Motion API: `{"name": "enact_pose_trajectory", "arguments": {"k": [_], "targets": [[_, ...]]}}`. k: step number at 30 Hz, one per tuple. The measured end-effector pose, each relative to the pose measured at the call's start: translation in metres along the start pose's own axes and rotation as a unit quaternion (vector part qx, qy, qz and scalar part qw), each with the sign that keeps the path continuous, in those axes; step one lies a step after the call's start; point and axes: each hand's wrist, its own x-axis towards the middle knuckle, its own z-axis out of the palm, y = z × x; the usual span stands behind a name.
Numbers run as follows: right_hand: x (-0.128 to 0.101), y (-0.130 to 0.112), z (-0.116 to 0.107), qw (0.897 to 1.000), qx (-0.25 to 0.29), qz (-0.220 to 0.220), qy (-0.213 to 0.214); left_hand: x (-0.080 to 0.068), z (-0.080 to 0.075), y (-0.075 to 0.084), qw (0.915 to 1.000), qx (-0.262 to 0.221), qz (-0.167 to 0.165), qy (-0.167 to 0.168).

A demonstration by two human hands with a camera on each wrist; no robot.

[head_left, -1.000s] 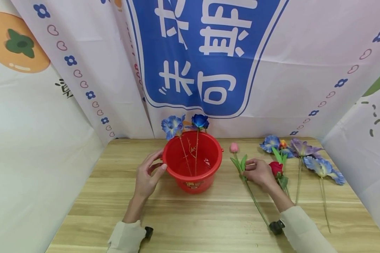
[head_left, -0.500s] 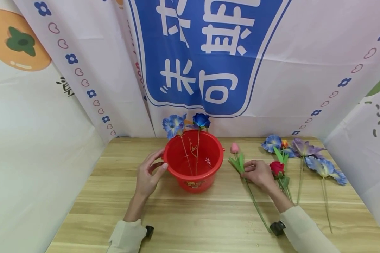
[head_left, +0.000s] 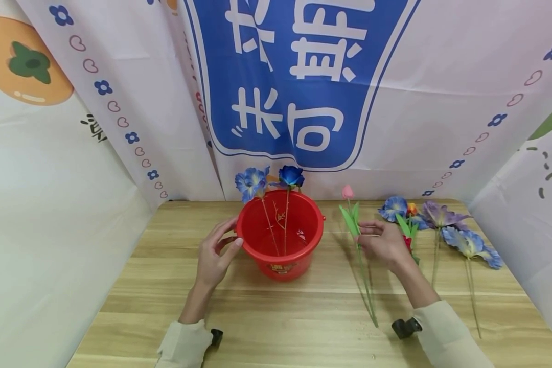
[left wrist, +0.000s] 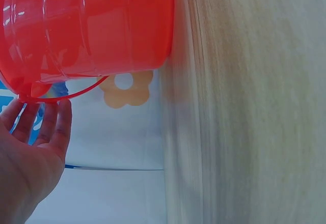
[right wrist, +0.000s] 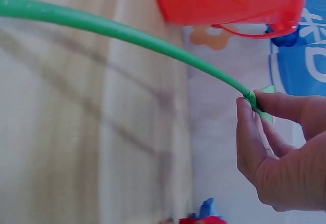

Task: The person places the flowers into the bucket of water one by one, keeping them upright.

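Observation:
A red bucket [head_left: 280, 240] stands on the wooden table [head_left: 276, 317] with two blue flowers [head_left: 250, 183] upright in it. My left hand [head_left: 221, 245] rests against the bucket's left side with straight fingers; the left wrist view shows the fingers [left wrist: 51, 127] beside the bucket [left wrist: 102, 25] and its handle. My right hand [head_left: 370, 237] pinches the green stem of a pink tulip [head_left: 347, 192], raised and tilted just right of the bucket. The right wrist view shows finger and thumb [right wrist: 254, 107] closed on the stem [right wrist: 127, 33]. The stem's lower end [head_left: 372, 317] is near the table.
Several flowers lie on the table to the right: a blue one [head_left: 393, 207], a purple one [head_left: 437, 214], another blue one [head_left: 469, 243] and a red rose [head_left: 407, 241] partly hidden behind my right hand. Printed fabric banners [head_left: 303, 92] wall in the table.
My right hand has lifted the pink tulip off the table; its bud has risen and moved toward the back. The left hand and the bucket have stayed put.

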Motion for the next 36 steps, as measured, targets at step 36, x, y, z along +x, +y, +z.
{"name": "enact_pose_trajectory", "arguments": {"k": [36], "targets": [[-0.003, -0.131, 0.037, 0.987, 0.075, -0.138, 0.037, 0.001, 0.000, -0.001, 1.0000, 0.007, -0.005, 0.000]]}}
